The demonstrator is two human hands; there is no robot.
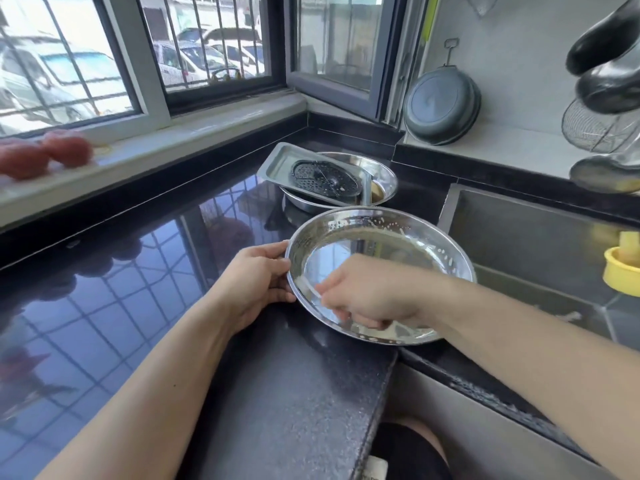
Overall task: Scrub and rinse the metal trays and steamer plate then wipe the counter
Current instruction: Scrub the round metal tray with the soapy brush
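The round steamer plate (377,237) under my fingers is shiny silver, dotted with rows of small holes round its wall and streaked with white suds. My counter (145,271) is glossy speckled black, mirroring a blue-white window grid. Behind sit a silver rectangular tray (277,164), a black perforated disc (325,178) and a yellow cup (621,271).

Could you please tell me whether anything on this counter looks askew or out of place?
Yes: the rectangular metal tray lies tilted across the rim of the round steel basin at the back of the black counter, with the dark perforated steamer plate resting on it, a somewhat precarious stack.
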